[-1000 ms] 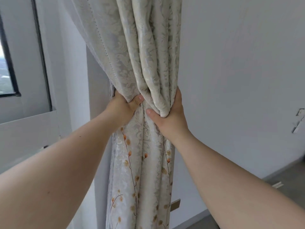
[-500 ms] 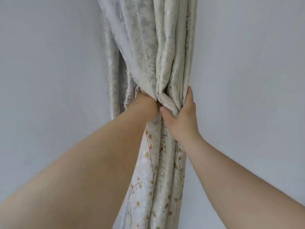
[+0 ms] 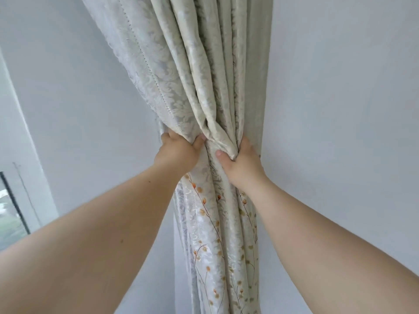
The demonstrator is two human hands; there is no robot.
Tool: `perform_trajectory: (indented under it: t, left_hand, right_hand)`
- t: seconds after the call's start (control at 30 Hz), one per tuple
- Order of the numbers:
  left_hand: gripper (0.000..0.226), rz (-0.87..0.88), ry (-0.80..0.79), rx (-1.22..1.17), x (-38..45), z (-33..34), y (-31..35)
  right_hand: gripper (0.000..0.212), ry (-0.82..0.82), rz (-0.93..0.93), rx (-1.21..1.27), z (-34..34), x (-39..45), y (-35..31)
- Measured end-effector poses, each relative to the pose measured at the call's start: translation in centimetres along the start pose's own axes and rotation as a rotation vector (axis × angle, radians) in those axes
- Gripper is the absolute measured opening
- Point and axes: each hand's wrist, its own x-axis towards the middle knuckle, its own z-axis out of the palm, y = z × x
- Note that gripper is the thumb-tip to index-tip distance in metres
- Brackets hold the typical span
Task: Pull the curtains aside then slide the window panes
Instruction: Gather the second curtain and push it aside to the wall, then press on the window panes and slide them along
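A cream damask curtain (image 3: 192, 71) with orange flower sprigs on its lower part hangs bunched against the wall in the middle of the head view. My left hand (image 3: 178, 154) grips the gathered folds from the left, thumb on the front and fingers hidden behind the cloth. My right hand (image 3: 241, 160) grips the same bunch from the right, thumb across the front folds. Both hands meet at one narrow waist of the fabric. A sliver of the window pane (image 3: 10, 220) with its dark frame shows at the far left edge.
White wall (image 3: 340, 109) fills the right side and the space left of the curtain. A pale window reveal (image 3: 25, 159) slants up the left edge. My two bare forearms cross the lower half of the view.
The view swung right and then partly back, so the window left the frame and now shows again at the left edge. Both hands keep their grip on the curtain bunch.
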Motion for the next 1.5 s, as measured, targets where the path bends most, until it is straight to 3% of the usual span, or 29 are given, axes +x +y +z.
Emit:
perform_trajectory:
  t: [0.2, 0.33, 0.5, 0.63, 0.67, 0.7, 0.83, 0.93, 1.07, 1.17, 1.27, 1.5]
  left_hand:
    - [0.101, -0.133, -0.114, 0.011, -5.6, -4.1, -3.4]
    - [0.094, -0.138, -0.175, 0.084, -10.6, -7.0, -6.9]
    - [0.093, -0.222, -0.241, -0.060, -17.6, -9.4, -11.3]
    - [0.093, -0.198, -0.268, 0.023, -19.7, -10.6, -11.3]
    - [0.092, -0.295, -0.188, 0.024, -26.5, -14.2, -13.0]
    - [0.090, -0.321, -0.214, 0.057, -28.1, -15.0, -13.4]
    - [0.065, -0.228, -0.346, 0.195, -29.8, -16.0, -14.0]
    - [0.093, -0.288, -0.292, 0.271, -32.6, -16.0, -13.9]
    - [0.124, -0.510, -0.099, 0.197, -36.3, -14.5, -15.1]
    - [0.121, -0.666, -0.099, 0.273, -41.2, -13.8, -15.4]
    - [0.111, -0.701, -0.134, 0.341, -46.5, -15.2, -15.4]
    - [0.083, -0.870, 0.019, 0.466, -61.5, -25.1, -16.4]
  right_hand:
    - [0.094, -0.079, 0.053, -0.054, 0.3, -5.6, -3.0]
    - [0.106, -0.126, 0.090, -0.027, 1.0, -11.2, -4.6]
    - [0.108, -0.290, 0.140, -0.015, 2.5, -19.0, -6.4]
    - [0.097, -0.340, 0.155, 0.017, 3.2, -20.1, -6.6]
    - [0.094, -0.524, 0.051, 0.005, 2.9, -25.1, -9.2]
    - [0.091, -0.581, 0.001, -0.006, 2.7, -26.6, -10.0]
    - [0.082, -0.592, -0.064, -0.005, 3.0, -28.0, -11.1]
    - [0.075, -0.672, -0.158, 0.005, 2.5, -29.0, -11.1]
    - [0.071, -0.814, -0.245, 0.017, 2.3, -31.1, -10.0]
    - [0.067, -0.948, -0.247, 0.012, 2.8, -33.9, -8.7]
    - [0.062, -1.059, -0.264, -0.021, 3.8, -37.4, -9.1]
    - [0.054, -1.244, -0.535, 0.046, 3.7, -49.7, -18.5]
